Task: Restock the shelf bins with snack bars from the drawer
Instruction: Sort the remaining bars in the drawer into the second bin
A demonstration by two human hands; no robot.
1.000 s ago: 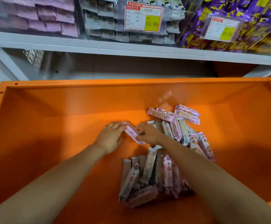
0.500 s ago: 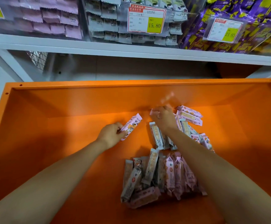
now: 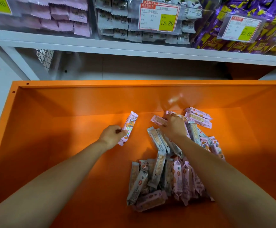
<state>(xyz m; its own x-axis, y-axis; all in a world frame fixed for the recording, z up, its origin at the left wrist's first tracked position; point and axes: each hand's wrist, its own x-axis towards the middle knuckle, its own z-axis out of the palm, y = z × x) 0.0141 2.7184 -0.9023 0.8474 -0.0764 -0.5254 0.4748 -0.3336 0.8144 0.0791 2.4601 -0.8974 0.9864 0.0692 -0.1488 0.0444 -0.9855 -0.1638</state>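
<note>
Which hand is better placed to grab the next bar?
Right. The right hand is on the pile, gripping a far bar; the left hand holds a pink bar clear of it.

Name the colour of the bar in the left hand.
Pink bar with orange print, clearest in the head view.

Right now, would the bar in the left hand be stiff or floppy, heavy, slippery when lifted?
Probably fairly stiff: the bar juts straight past the left hand without drooping. Likely light, since a finger pinch holds it. Its shiny wrapper may be slightly slippery.
</note>
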